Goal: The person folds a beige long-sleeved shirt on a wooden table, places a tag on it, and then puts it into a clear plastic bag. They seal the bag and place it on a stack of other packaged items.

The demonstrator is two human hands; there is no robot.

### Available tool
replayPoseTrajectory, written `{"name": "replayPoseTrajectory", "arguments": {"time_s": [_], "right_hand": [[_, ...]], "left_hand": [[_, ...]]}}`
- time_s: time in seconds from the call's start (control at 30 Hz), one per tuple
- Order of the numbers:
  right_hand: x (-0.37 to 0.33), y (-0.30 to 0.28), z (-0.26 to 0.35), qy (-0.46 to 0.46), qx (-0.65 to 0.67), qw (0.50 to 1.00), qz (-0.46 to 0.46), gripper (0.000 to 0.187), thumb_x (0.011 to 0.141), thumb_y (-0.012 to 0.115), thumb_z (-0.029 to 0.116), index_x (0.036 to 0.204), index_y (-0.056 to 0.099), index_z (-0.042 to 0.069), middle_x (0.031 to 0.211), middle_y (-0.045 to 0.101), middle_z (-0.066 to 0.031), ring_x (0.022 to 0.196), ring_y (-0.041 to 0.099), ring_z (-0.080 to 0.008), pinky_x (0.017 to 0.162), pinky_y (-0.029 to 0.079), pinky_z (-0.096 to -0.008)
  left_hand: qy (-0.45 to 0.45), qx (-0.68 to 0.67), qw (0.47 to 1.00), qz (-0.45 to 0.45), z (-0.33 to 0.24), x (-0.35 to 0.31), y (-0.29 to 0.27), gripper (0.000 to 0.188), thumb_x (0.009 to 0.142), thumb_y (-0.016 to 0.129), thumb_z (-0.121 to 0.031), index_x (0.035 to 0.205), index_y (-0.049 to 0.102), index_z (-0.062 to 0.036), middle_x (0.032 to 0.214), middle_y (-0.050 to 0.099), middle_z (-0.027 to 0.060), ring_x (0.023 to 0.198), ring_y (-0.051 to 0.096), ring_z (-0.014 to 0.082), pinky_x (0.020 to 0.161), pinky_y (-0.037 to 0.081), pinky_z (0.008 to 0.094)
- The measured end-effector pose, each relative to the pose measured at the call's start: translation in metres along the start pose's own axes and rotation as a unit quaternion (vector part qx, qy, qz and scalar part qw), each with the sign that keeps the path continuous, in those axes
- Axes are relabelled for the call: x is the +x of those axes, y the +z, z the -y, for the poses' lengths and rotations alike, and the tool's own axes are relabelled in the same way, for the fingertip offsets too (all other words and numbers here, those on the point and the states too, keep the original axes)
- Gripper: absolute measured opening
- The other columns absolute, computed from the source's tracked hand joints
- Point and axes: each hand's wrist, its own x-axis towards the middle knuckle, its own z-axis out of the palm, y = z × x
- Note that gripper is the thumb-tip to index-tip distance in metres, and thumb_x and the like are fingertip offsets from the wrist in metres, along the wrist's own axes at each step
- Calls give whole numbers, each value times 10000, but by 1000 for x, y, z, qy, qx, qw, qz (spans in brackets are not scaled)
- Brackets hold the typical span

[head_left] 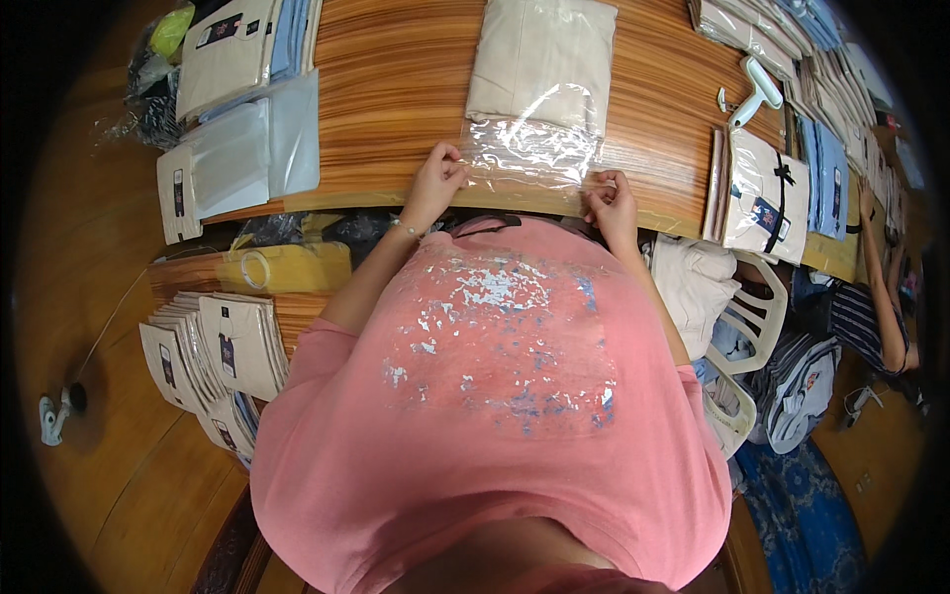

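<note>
A folded beige garment (539, 64) lies on the wooden table in front of me, inside a clear plastic bag (529, 153). The bag's loose, shiny end extends past the fabric toward the table's near edge. At the left corner of that end, the fingers of my left hand (433, 186) are pinched together on the plastic. My right hand (613, 208) grips the opposite corner between thumb and curled fingers. Between my hands the plastic is spread fairly flat, with wrinkles and glare on it.
Bagged beige garments (226, 59) and flat clear bags (233, 158) lie at the table's left. On the right are a white-handled tool (757, 91) and more packed garments (762, 193). A lower surface at left holds a garment stack (237, 346). Beside a white plastic chair (762, 317), another person's arm (881, 287) shows.
</note>
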Motion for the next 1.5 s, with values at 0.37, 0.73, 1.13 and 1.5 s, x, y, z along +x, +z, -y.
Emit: {"name": "replayPoseTrajectory", "arguments": {"time_s": [0.37, 0.73, 1.13, 1.5], "right_hand": [[39, -46, 5, -287, -277, 913, -84, 152, 811, 593, 81, 948, 558, 23, 850, 590, -156, 768, 572, -297, 680, 454, -380], [88, -51, 6, -560, -473, 677, 68, 167, 764, 555, 100, 928, 570, 71, 1204, 533, -105, 1183, 466, -257, 1017, 358, -440], [72, -41, 20, -530, -533, 655, 75, 179, 766, 568, 163, 935, 548, 105, 1096, 557, -145, 1078, 517, -304, 975, 389, -406], [98, -36, 30, -241, -251, 935, 73, 277, 916, 481, 283, 876, 571, 24, 869, 596, -163, 801, 565, -339, 717, 435, -387]], "left_hand": [[82, 281, 955, 53, -47, 41, -64, 213, 850, 580, -233, 902, 584, -26, 726, 603, 87, 637, 562, 237, 599, 445, 348], [528, 374, 753, 119, -21, 82, -38, 258, 764, 611, -65, 1013, 566, -18, 1160, 544, 112, 1116, 495, 282, 920, 433, 369], [511, 420, 739, 129, -5, 83, -35, 262, 767, 631, -135, 998, 573, -25, 1184, 540, 122, 1075, 539, 287, 877, 476, 349], [217, 202, 954, -29, -25, 78, -12, 249, 938, 446, -214, 929, 600, -18, 833, 650, 149, 800, 631, 312, 687, 489, 343]]}}
